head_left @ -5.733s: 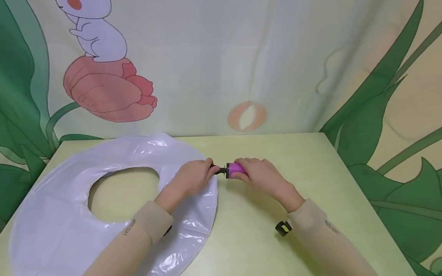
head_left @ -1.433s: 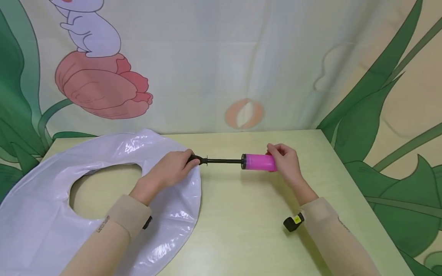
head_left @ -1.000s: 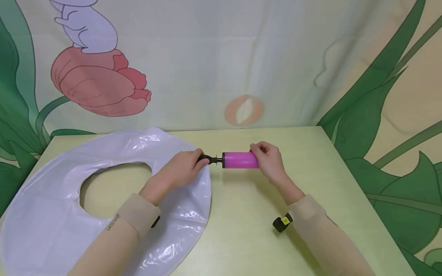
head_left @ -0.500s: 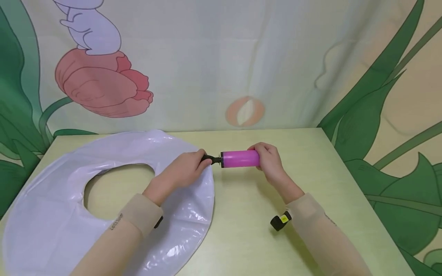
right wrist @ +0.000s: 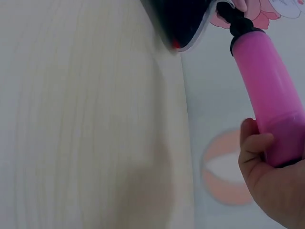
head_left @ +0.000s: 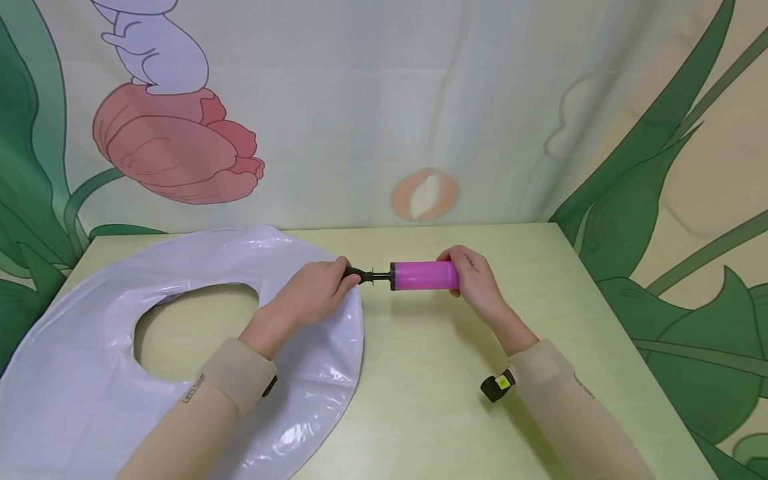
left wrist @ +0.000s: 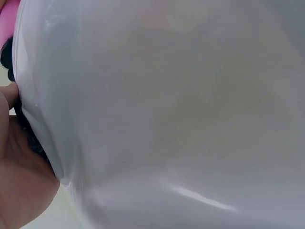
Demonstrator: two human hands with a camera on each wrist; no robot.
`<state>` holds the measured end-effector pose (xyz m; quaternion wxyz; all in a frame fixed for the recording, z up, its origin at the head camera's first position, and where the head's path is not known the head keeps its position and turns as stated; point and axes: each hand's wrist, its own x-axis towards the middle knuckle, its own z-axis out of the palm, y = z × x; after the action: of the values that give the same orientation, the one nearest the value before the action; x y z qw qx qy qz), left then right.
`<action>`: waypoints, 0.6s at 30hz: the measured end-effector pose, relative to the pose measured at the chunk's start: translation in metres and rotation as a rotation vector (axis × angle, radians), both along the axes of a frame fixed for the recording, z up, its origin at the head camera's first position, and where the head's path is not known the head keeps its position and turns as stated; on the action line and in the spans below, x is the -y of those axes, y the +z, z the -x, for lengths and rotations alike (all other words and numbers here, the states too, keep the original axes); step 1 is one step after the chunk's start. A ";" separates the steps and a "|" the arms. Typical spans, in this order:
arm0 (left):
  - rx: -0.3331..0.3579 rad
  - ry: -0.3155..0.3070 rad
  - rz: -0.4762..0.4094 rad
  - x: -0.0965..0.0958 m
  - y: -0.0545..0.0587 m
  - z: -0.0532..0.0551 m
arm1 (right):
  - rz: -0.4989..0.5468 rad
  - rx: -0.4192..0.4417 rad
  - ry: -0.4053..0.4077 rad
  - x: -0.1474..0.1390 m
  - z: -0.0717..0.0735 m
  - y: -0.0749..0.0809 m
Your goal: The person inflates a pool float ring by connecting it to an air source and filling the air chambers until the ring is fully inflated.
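Note:
A pink hand pump (head_left: 423,275) lies level between my hands, a short length of its black rod showing. My left hand (head_left: 312,290) grips the black end at the right edge of a pale lilac swim ring (head_left: 78,373). Whether that end sits in a valve is hidden by the fingers. Around the far end of the pink barrel (right wrist: 267,76) curl the fingers of my right hand (right wrist: 281,191). The ring fills most of the left wrist view, smooth and bulging, with the left hand's palm (left wrist: 24,186) against its edge.
The ring covers the left part of a pale yellow-green table (head_left: 480,433), hanging partly out of view. Behind the table hangs a printed curtain (head_left: 336,120) with a rabbit, a flower and leaves. Each wrist wears a small black camera, the right one (head_left: 497,385) showing clearly.
The right hand slid the barrel left over the long bare rod, nearly up to the left hand. Now it has drawn back right a little, baring more rod. Both grips stay.

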<state>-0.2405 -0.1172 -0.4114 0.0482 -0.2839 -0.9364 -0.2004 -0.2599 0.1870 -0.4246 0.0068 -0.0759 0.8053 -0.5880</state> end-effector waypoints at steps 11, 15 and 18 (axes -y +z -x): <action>0.036 0.014 -0.007 0.012 -0.003 -0.003 | -0.128 -0.056 0.021 -0.005 -0.005 -0.001; 0.012 0.053 -0.002 0.020 0.000 -0.002 | -0.047 -0.066 -0.215 -0.021 0.001 -0.001; -0.008 0.033 0.011 0.009 0.000 0.001 | -0.039 -0.039 -0.258 -0.014 0.002 -0.002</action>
<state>-0.2414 -0.1260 -0.4114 0.0537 -0.2694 -0.9420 -0.1930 -0.2624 0.2008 -0.4262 -0.0830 0.0170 0.8197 -0.5664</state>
